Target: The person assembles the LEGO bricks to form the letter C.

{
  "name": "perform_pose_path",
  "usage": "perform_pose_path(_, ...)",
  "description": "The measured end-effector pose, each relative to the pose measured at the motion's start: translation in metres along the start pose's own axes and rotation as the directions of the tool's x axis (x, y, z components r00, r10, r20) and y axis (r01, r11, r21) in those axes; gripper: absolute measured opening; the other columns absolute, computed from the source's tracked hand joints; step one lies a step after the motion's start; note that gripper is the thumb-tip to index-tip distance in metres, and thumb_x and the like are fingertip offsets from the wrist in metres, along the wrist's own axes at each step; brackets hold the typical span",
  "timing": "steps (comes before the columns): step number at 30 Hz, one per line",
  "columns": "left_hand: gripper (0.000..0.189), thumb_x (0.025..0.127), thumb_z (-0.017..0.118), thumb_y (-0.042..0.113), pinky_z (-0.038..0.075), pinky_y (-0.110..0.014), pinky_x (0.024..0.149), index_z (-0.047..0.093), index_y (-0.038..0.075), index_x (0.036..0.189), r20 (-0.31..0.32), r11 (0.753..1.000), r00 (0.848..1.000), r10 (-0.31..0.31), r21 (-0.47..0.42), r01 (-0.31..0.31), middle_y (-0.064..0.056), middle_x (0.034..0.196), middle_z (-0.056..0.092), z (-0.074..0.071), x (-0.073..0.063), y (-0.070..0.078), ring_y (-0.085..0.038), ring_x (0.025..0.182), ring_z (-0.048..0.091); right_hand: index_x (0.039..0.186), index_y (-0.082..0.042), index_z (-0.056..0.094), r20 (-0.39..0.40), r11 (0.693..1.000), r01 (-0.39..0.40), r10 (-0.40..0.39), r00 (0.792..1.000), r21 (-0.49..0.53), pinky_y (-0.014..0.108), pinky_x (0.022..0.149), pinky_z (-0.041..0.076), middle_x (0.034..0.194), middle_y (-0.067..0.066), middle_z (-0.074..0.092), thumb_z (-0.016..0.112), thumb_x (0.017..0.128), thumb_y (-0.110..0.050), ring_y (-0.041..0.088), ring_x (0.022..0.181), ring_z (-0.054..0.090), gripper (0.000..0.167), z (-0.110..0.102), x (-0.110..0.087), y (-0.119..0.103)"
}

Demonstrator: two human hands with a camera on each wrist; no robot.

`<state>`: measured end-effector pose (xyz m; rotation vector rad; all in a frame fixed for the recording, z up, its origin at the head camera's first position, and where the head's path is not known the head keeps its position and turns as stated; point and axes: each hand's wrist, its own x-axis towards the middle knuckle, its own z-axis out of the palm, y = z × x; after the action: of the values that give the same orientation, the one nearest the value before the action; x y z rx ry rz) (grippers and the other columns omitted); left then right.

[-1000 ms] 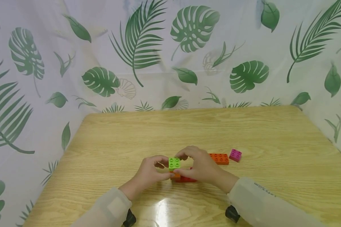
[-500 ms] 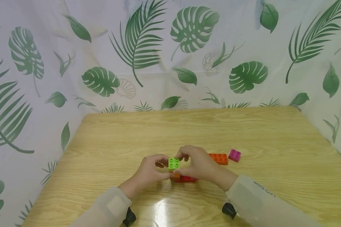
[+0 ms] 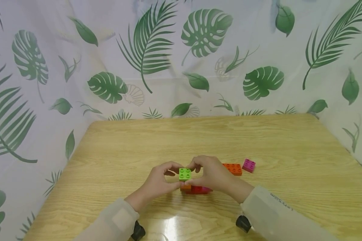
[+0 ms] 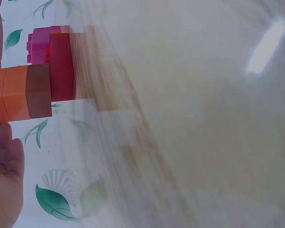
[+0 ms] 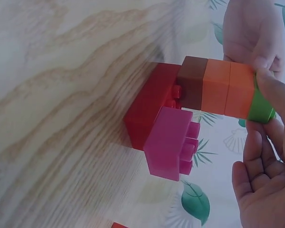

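A tower of toy building bricks rises from a long red brick (image 5: 152, 107) on the table. It goes up through a brown brick (image 5: 192, 83) and two orange bricks (image 5: 228, 90) to a lime green brick (image 3: 185, 174) on top. A magenta brick (image 5: 167, 142) sits on the red one beside the tower. With thumb and fingers, my right hand (image 3: 212, 175) pinches the green brick. My left hand (image 3: 160, 180) grips the upper tower from the other side, its fingers at opposite faces of the orange bricks in the left wrist view.
Right of the hands, an orange-red brick (image 3: 233, 169) and a small magenta brick (image 3: 248, 165) lie on the wooden table (image 3: 132, 144). A leaf-patterned cloth (image 3: 166, 90) hangs behind the table and along its sides.
Both hands stay at the tower. My left fingertips have shifted slightly up and toward the green brick, and more magenta shows beside the red brick.
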<state>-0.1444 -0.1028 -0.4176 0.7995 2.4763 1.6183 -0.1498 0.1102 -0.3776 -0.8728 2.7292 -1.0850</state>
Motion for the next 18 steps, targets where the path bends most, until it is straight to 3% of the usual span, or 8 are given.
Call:
perform_pose_path(7, 0.034, 0.08, 0.078, 0.009, 0.048, -0.036, 0.09, 0.065, 0.008, 0.111, -0.026, 0.999, 1.0, 0.0, -0.05, -0.001, 0.001, 0.109, 0.065, 0.0, 0.001, 0.011, -0.017, 0.102, 0.058, 0.099, -0.012, 0.073, -0.052, 1.0, 0.026, -0.026, 0.998, -0.006, 0.024, 0.064, 0.048, 0.084, -0.005, 0.066, 0.085, 0.066, -0.035, 0.016, 0.077, 0.056, 0.042, 0.003, -0.002, 0.007)
perform_pose_path(14, 0.032, 0.079, 0.078, 0.01, 0.049, -0.035, 0.089, 0.067, 0.008, 0.109, -0.028, 0.997, 0.999, -0.024, -0.07, 0.022, 0.0, 0.108, 0.066, 0.0, 0.002, 0.006, -0.017, 0.1, 0.059, 0.098, -0.012, 0.074, -0.142, 0.995, 0.101, -0.099, 0.985, 0.007, 0.025, 0.063, 0.05, 0.085, -0.006, 0.067, 0.085, 0.066, -0.036, 0.013, 0.074, 0.057, 0.041, 0.01, -0.004, 0.014)
perform_pose_path(18, 0.032, 0.079, 0.078, 0.008, 0.049, -0.034, 0.088, 0.068, 0.008, 0.109, -0.034, 0.996, 0.999, -0.032, -0.08, 0.029, 0.0, 0.108, 0.066, 0.0, 0.002, 0.004, -0.018, 0.099, 0.059, 0.102, -0.013, 0.071, -0.179, 0.988, 0.145, -0.134, 0.975, 0.053, 0.031, 0.07, 0.052, 0.094, -0.007, 0.068, 0.084, 0.069, -0.033, 0.011, 0.078, 0.058, 0.04, 0.016, -0.008, 0.019)
